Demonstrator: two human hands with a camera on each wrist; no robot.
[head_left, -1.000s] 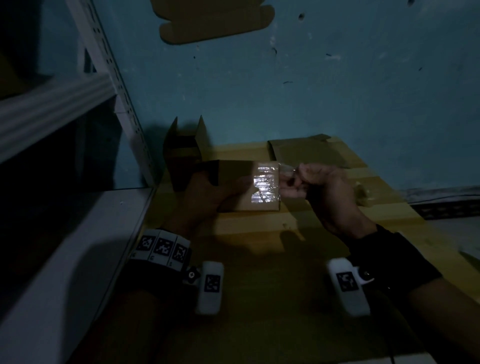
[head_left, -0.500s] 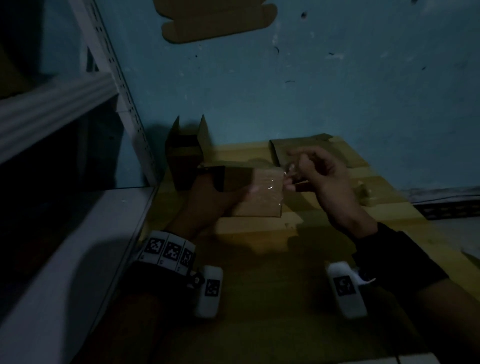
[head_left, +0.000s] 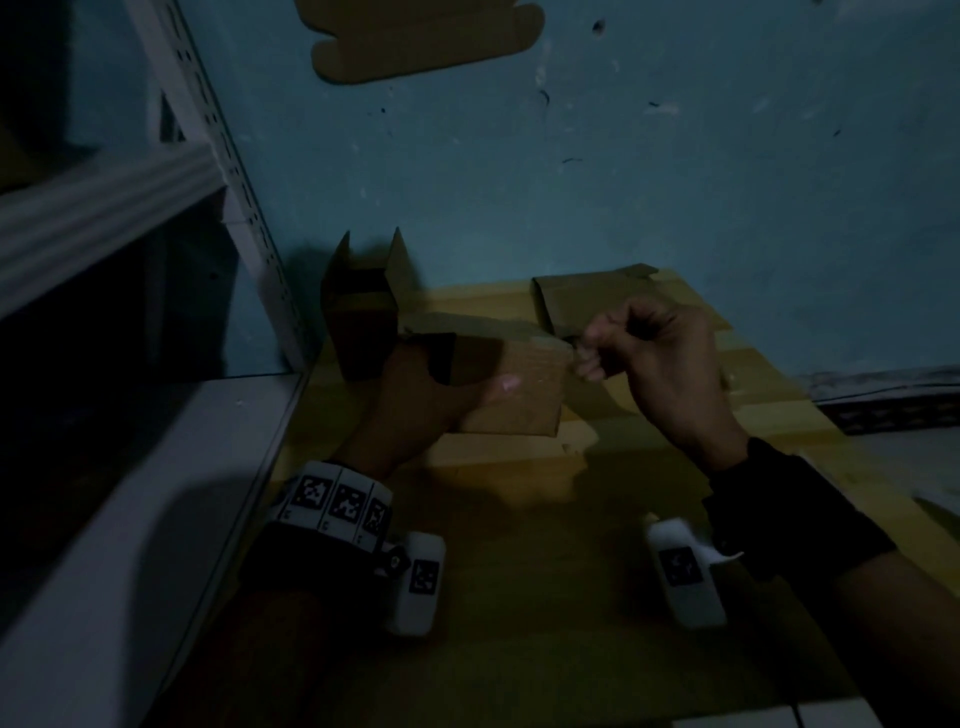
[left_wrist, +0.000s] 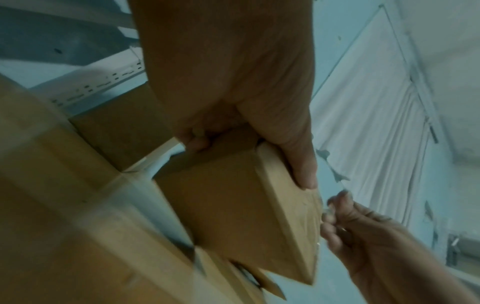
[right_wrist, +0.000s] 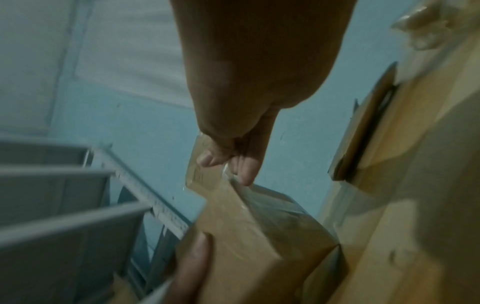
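The left hand is gripping the small cardboard box, thumb across its near face and fingers curled behind, holding it just above the bench towards the back left corner. Compared with a second ago, the box is tipping back, so the bright glare on its taped face is fading to a faint spot. The right hand is rising from the middle of the box's right edge to its top right corner. Its thumb and fingertips are pinching the clear tape, which is running taut onto that corner. The tape is probably being worked over the corner. Whether it is being laid down or peeled off cannot be told. An open carton is standing behind.
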